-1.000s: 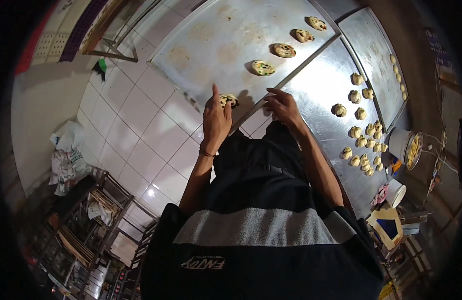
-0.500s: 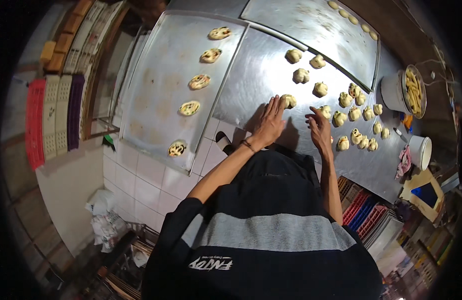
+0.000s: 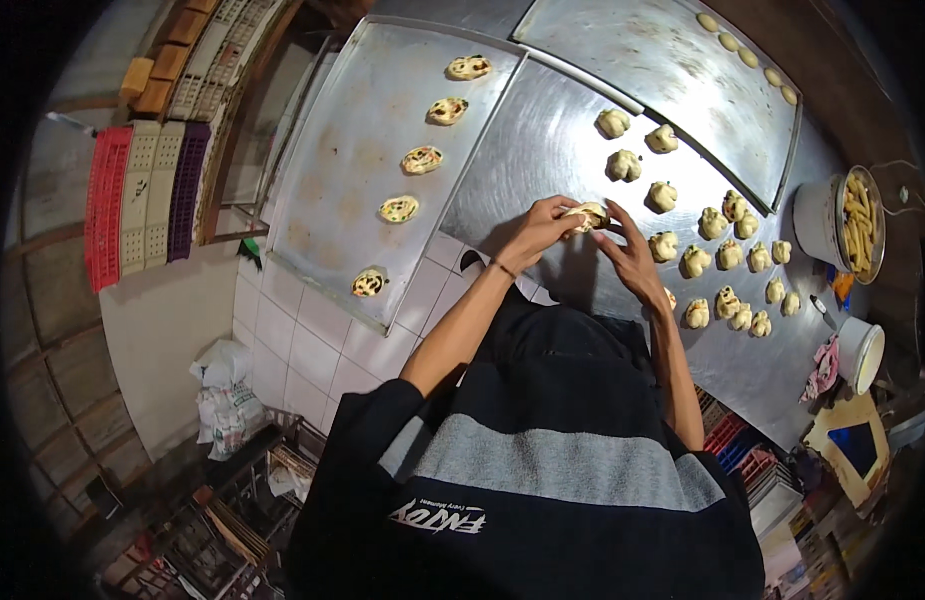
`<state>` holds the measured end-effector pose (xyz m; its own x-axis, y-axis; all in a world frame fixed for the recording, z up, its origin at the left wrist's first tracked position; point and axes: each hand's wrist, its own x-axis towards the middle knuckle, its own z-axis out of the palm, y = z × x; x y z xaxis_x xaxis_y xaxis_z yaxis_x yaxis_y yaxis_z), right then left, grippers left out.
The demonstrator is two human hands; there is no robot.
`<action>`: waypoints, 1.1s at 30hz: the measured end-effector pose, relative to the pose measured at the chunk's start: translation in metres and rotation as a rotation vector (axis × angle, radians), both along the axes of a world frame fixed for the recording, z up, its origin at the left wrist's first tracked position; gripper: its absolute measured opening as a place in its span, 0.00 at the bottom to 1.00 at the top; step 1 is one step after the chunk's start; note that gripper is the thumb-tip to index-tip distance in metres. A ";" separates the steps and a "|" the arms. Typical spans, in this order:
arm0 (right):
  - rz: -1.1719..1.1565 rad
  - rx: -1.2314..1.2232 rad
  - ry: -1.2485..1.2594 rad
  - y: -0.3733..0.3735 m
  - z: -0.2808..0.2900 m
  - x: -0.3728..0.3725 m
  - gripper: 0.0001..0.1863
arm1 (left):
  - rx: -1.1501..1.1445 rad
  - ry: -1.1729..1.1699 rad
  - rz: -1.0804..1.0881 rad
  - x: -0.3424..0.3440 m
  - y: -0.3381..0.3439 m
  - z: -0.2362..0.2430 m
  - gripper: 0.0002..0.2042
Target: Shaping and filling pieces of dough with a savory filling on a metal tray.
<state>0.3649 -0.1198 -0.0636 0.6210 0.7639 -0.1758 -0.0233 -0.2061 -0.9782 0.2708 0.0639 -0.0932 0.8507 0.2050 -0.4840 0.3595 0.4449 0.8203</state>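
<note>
Between both hands is a knotted dough bun [image 3: 586, 213], its folds spread and a dark filling showing. My left hand [image 3: 540, 232] pinches it from the left with thumb and fingers. My right hand [image 3: 630, 258] has its fingertips on the bun's right side. Under the hands lies a metal worktable [image 3: 522, 150]. More dough buns [image 3: 728, 254] stand in loose groups right of my right hand. To the left, a metal baking tray [image 3: 322, 210] bears several flattened, oval dough pieces [image 3: 421, 160] with coloured filling on top, in one slanting row.
Another metal tray [image 3: 662, 60] at the back holds small round dough pieces [image 3: 747, 57] along its right edge. On the right stand a bucket topped with dough sticks [image 3: 858, 220], a white tub [image 3: 860, 355] and a pink cloth [image 3: 822, 368]. Plastic crates [image 3: 142, 200] are stacked far left.
The bun under my left hand has been picked up off the table and opened out. My right hand has come over to it from the right. The view has shifted slightly.
</note>
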 end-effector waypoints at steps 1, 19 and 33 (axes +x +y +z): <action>0.057 0.016 0.010 0.010 0.003 0.001 0.28 | -0.043 -0.006 0.017 -0.012 0.000 0.009 0.17; 0.432 -0.124 0.349 0.151 0.008 -0.036 0.17 | 0.051 -0.148 1.280 -0.075 -0.004 0.021 0.10; 0.572 0.019 0.413 0.265 0.013 -0.056 0.18 | 0.577 -0.004 1.374 -0.091 0.095 0.000 0.15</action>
